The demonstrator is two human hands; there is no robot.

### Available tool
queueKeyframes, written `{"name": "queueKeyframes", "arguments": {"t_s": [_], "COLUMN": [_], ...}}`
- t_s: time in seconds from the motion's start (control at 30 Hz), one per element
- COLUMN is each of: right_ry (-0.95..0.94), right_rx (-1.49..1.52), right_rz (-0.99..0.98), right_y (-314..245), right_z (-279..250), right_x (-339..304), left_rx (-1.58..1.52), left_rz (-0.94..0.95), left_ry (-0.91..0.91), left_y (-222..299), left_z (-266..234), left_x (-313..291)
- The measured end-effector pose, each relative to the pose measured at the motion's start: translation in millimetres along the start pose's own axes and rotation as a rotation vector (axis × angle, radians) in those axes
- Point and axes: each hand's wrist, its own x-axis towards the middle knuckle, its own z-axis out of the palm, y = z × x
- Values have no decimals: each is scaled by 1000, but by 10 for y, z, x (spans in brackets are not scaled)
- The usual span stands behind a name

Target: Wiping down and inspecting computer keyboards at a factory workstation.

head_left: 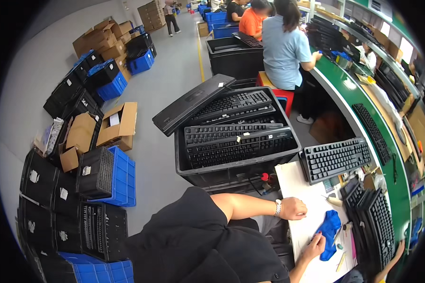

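Note:
My left hand (293,209), with a light watch (278,207) on its wrist, rests loosely curled at the edge of the white worktable (303,188); I see nothing in it. My right hand (316,245) is pinched at the near edge of a crumpled blue cloth (329,232) on the table. What its fingertips hold is too small to tell. A small pale-handled tool (334,201) lies beyond the cloth. A black keyboard (337,159) sits at the table's far end, and several more keyboards (380,226) lean in a stack on the right.
Left of the table stands a black bin (238,170) full of keyboards, one box-like black unit (193,101) across its rim. A green conveyor (347,87) runs along the right. A co-worker's hand (399,250) touches the stack; another person (283,52) sits ahead. Crates (123,177) line the left.

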Motion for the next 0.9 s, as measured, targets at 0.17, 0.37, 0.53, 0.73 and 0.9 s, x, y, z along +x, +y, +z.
{"name": "queueKeyframes", "arguments": {"t_s": [0.17, 0.37, 0.53, 0.73, 0.9], "right_ry": [-34, 35, 17, -176, -326], "right_rx": [38, 52, 161, -32, 55], "right_rz": [136, 82, 113, 293, 338], "right_y": [-209, -101, -250, -635, -773], "right_z": [352, 313, 595, 69, -590], "right_x": [-571, -706, -631, -488, -249], "left_rx": [40, -71, -43, -144, -324], "left_rz": [-16, 28, -73, -285, -357], "left_ry": [-37, -66, -105, -377, -461], "left_y": [47, -9, -74, 313, 560], "left_z": [-391, -249, -526, -562, -491], "left_x": [-536, -582, -659, -81, 588]}}
